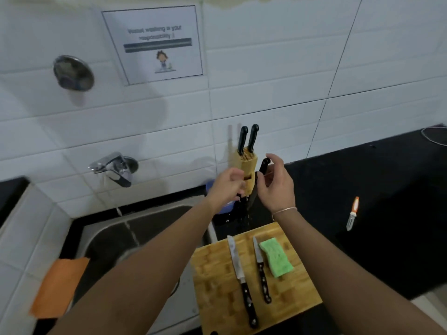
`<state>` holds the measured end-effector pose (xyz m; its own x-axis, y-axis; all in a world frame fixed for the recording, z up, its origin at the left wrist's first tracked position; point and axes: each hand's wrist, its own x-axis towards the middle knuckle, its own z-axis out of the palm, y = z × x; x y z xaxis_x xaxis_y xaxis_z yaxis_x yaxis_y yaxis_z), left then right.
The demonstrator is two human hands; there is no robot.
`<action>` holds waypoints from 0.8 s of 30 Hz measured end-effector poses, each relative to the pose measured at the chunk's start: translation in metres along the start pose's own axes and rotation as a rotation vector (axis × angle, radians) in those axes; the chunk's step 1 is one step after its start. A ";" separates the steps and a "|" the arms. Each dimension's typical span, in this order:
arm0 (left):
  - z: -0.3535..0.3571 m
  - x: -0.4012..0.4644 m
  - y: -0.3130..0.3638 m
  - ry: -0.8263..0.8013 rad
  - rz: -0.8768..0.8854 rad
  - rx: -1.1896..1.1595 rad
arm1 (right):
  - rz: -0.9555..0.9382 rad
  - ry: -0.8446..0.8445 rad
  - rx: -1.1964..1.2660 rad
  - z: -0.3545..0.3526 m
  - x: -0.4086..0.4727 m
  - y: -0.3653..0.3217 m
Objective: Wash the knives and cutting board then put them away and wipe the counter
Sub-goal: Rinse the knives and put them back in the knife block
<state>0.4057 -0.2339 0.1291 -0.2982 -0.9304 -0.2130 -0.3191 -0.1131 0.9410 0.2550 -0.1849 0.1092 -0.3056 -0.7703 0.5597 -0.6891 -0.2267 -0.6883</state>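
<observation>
The left hand [228,187] grips the knife block [248,169]; the right hand [275,183] holds a black-handled knife [263,165] beside it. Two knives [238,267] and a green sponge [277,258] lie on the cutting board [217,286].

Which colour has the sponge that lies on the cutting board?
The sponge is light green, lying on the wooden cutting board; the head view shows it clearly.

I see a white tiled wall [266,76] bearing a paper notice [154,44], a chrome tap [113,168], and a black tabletop [362,189].
</observation>
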 end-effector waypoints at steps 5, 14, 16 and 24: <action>0.016 0.018 0.021 0.122 0.176 0.091 | -0.064 0.051 0.024 -0.011 0.029 0.002; 0.026 0.035 0.050 0.254 0.225 0.061 | -0.153 0.186 0.152 -0.024 0.069 -0.004; 0.027 0.038 0.057 0.256 0.204 0.001 | -0.164 0.213 0.186 -0.028 0.076 -0.007; 0.028 0.051 0.074 0.221 0.108 0.006 | -0.190 0.272 0.260 -0.032 0.092 -0.002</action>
<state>0.3414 -0.2796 0.1803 -0.1266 -0.9908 -0.0475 -0.3018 -0.0071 0.9533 0.2077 -0.2361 0.1764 -0.3753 -0.5231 0.7652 -0.5716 -0.5193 -0.6353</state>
